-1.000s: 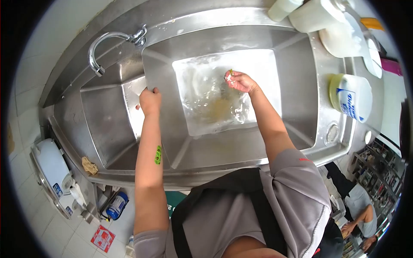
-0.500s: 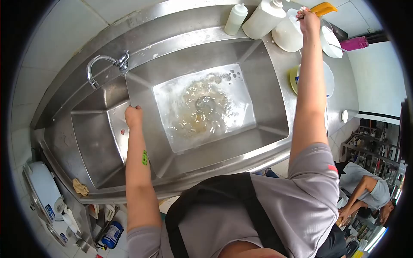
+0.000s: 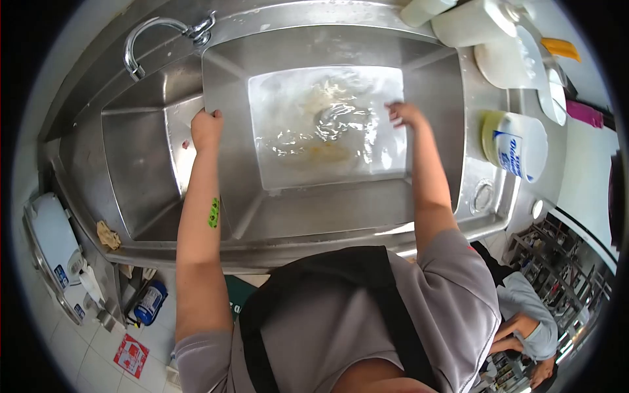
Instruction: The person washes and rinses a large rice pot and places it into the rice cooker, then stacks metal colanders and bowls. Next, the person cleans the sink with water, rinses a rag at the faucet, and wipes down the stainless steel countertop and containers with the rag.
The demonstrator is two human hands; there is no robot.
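In the big basin (image 3: 314,204), rippling water (image 3: 327,128), with a yellowish cloud (image 3: 331,154) and strong glints. Over its right edge, right hand (image 3: 409,116), fingers half bent and loosely apart, with nothing visible between them; height above the surface difficult to judge. Step in hand, by judgement: work of the right hand at this water. For a dip there, probable need of relaxed fingers and of attention to the glints, able to conceal small bits. At the divider between basins, left hand (image 3: 206,128), folded narrow like a fist; impossible to tell about anything held inside. To the left, small basin (image 3: 134,141) with a reddish scrap (image 3: 185,144), near the faucet (image 3: 155,21). To the right, on the counter, tub (image 3: 504,141) with blue lettering.
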